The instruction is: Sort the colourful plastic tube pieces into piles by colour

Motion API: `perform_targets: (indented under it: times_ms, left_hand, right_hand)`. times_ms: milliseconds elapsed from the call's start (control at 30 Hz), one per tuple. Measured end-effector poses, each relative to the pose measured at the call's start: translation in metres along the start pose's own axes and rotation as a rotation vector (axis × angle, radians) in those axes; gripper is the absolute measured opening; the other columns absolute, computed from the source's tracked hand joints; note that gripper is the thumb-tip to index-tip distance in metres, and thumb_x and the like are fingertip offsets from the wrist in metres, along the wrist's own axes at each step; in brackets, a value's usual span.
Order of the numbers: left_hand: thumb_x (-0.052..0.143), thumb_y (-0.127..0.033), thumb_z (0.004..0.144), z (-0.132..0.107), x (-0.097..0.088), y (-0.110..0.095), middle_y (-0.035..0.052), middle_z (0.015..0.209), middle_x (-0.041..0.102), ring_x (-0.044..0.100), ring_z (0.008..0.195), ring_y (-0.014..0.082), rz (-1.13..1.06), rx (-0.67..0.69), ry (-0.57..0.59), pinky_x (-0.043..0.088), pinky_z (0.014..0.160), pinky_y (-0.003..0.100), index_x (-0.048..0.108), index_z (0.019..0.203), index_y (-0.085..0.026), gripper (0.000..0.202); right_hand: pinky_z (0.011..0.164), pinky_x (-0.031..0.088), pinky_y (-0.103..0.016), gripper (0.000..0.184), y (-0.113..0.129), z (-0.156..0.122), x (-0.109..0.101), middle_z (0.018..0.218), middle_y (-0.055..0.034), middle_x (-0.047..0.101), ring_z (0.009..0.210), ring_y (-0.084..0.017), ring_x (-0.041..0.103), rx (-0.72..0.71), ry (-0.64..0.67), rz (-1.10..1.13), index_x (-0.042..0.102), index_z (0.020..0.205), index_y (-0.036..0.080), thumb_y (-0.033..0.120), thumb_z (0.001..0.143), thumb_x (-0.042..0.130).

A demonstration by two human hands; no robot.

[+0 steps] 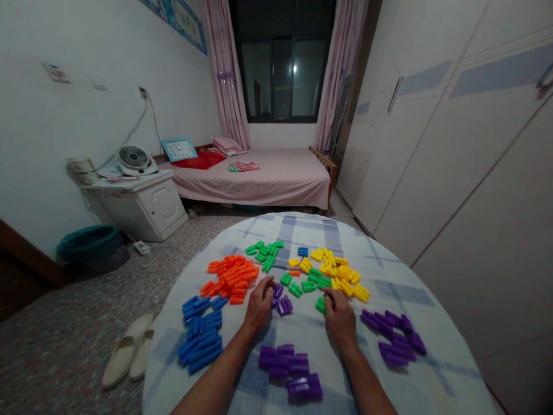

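My left hand (260, 304) rests on the round table with its fingers curled at a few small purple plastic pieces (284, 305), thumb and forefinger around one of them. My right hand (339, 317) is closed at a green plastic piece (320, 304), which shows beside its fingertips. The pieces look like short paired tubes. Between the hands and just beyond them lie loose green pieces (295, 289) and one orange piece (294, 273). Larger purple pieces (290, 369) lie between my forearms. The undersides of my fingers are partly hidden.
Around the checked tablecloth (432, 346) lie heaps of orange pieces (233, 276), blue pieces (201, 337), yellow pieces (339, 271), green pieces (264, 251) and purple pieces (395, 337). Beyond are a bed (280, 173), a white cabinet (159, 202) and a wardrobe (432, 144).
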State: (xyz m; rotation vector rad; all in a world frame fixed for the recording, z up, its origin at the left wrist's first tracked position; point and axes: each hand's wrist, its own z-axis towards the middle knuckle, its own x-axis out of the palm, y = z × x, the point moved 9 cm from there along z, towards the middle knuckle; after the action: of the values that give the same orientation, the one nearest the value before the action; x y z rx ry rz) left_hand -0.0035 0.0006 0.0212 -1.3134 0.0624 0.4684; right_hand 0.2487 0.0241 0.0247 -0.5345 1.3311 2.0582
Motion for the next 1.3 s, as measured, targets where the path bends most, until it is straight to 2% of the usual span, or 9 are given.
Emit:
perform_targets:
  times_ms: [100,267,467,567,667,833,1033,1167,1300]
  left_hand:
    - [0.040,-0.030,0.086,0.002,0.001,0.003,0.0086,0.093,0.066,0.061,0.088,0.0186,-0.022,-0.024,0.002,0.048,0.084,0.035,0.060,0.108,-0.013,0.034]
    - [0.037,-0.041,0.089,0.003,0.010,0.006,0.0088,0.097,0.063,0.063,0.080,0.0164,-0.192,-0.068,0.058,0.052,0.076,0.033,0.056,0.115,-0.014,0.042]
    - [0.037,-0.046,0.089,0.003,0.009,0.011,0.0090,0.106,0.061,0.061,0.096,0.0183,-0.235,-0.100,0.045,0.050,0.086,0.034,0.049,0.125,-0.017,0.048]
    - [0.037,-0.044,0.089,0.005,0.004,0.015,0.0094,0.116,0.058,0.059,0.104,0.0185,-0.168,-0.098,-0.016,0.044,0.095,0.036,0.041,0.134,-0.019,0.051]
    - [0.038,-0.042,0.089,0.007,0.002,0.017,0.0107,0.125,0.055,0.055,0.111,0.0188,-0.107,-0.104,-0.041,0.039,0.100,0.037,0.040,0.135,-0.018,0.052]
    - [0.039,-0.040,0.088,0.009,0.001,0.014,0.0123,0.124,0.058,0.052,0.118,0.0208,-0.043,-0.086,-0.057,0.035,0.104,0.038,0.051,0.127,-0.015,0.047]
    - [0.035,-0.038,0.090,0.011,0.003,0.013,0.0144,0.114,0.062,0.058,0.105,0.0214,-0.010,-0.049,-0.060,0.043,0.094,0.039,0.057,0.115,-0.012,0.042]
    - [0.029,-0.035,0.091,0.010,0.004,0.006,0.0114,0.099,0.064,0.059,0.094,0.0201,0.075,0.009,-0.043,0.045,0.087,0.038,0.059,0.104,-0.013,0.040]
    - [0.027,-0.033,0.091,0.009,0.003,-0.001,0.0067,0.082,0.060,0.057,0.083,0.0189,0.166,0.069,-0.031,0.046,0.080,0.035,0.059,0.090,-0.015,0.037]
  right_hand:
    - [0.089,0.044,-0.036,0.028,0.027,-0.005,0.003,0.100,-0.0072,0.064,0.097,-0.020,0.057,-0.170,0.011,-0.042,0.061,0.104,0.018,0.021,0.085,0.041]
    - [0.094,0.041,-0.038,0.037,0.083,-0.019,0.027,0.113,-0.0065,0.059,0.108,-0.021,0.052,-0.402,0.188,-0.087,0.056,0.117,0.023,0.017,0.082,0.049]
    - [0.098,0.037,-0.039,0.059,0.119,-0.022,0.069,0.127,-0.0089,0.050,0.117,-0.023,0.045,-0.472,0.431,-0.040,0.048,0.128,0.023,0.019,0.071,0.062]
    - [0.096,0.038,-0.039,0.057,0.129,-0.024,0.091,0.128,-0.0082,0.050,0.117,-0.024,0.044,-0.498,0.536,-0.058,0.052,0.124,0.024,0.024,0.068,0.066]
    - [0.092,0.038,-0.039,0.044,0.132,-0.023,0.102,0.124,-0.0068,0.053,0.115,-0.025,0.044,-0.483,0.536,-0.128,0.058,0.115,0.024,0.026,0.071,0.064]
    - [0.090,0.038,-0.035,0.032,0.128,-0.019,0.101,0.109,-0.0075,0.058,0.105,-0.022,0.048,-0.425,0.442,-0.164,0.059,0.107,0.020,0.022,0.075,0.059]
    - [0.086,0.040,-0.032,0.017,0.123,-0.017,0.087,0.096,-0.0059,0.058,0.096,-0.020,0.049,-0.398,0.368,-0.097,0.061,0.091,0.019,0.017,0.074,0.058]
    - [0.086,0.040,-0.031,0.021,0.115,-0.014,0.076,0.092,-0.0045,0.060,0.095,-0.018,0.051,-0.328,0.361,0.007,0.063,0.087,0.020,0.010,0.073,0.051]
    - [0.084,0.042,-0.029,0.024,0.105,-0.022,0.065,0.087,-0.0016,0.063,0.089,-0.016,0.055,-0.218,0.428,0.138,0.064,0.085,0.021,0.010,0.073,0.046]
